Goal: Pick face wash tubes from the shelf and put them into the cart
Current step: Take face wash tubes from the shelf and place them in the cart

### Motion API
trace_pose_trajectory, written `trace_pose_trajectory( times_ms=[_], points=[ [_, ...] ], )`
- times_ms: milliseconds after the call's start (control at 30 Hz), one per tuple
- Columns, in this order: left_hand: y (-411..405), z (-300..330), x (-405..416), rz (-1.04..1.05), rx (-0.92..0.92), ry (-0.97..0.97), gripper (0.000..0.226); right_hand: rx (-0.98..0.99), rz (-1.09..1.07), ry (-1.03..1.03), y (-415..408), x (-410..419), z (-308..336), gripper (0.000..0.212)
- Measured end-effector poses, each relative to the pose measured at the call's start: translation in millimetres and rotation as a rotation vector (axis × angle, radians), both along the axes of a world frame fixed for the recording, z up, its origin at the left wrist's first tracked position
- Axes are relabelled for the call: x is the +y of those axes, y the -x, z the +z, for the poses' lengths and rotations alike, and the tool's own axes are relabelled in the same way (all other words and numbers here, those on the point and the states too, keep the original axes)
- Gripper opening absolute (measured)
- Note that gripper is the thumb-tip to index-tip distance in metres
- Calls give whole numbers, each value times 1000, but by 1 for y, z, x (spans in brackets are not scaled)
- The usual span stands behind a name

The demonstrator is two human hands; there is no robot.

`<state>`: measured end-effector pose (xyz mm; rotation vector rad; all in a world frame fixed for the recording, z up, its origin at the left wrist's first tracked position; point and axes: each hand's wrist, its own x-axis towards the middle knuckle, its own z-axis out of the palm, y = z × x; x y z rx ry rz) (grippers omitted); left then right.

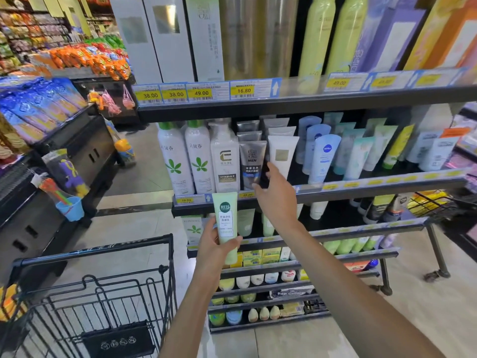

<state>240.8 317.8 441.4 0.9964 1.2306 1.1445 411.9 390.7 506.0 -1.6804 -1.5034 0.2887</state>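
My left hand (215,245) grips a pale green face wash tube (227,223), held upright in front of the shelf edge and to the right of the cart. My right hand (275,196) reaches up to the middle shelf with fingers spread, its fingertips at the base of a dark grey "MEN" tube (251,164) and beside a white tube (281,156); it holds nothing. The black wire cart (108,295) stands at the lower left, its basket open on top.
The tiered shelf rack (335,188) holds rows of tubes and white bottles (175,158), with tall boxes and cans above. Lower tiers carry small jars and tubes. A dark display stand with toys (64,174) sits to the left, across a tiled aisle.
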Motion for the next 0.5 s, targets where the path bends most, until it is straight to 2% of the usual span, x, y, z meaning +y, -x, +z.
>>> trace_pose_trajectory(
  times_ms=[100,233,333,500],
  points=[
    [-7,-4,-3,-5,-28,2,70,-73,8,0,-18,-13,-7,58],
    [-20,-6,-11,-1,-91,29,66,-113,6,-19,-47,-31,-10,54],
    [-33,-7,-19,-29,-56,13,59,-116,-2,-22,-71,-45,-15,52],
    [-63,-14,-28,-38,19,12,63,-118,30,-10,-116,-67,-27,49]
  ],
)
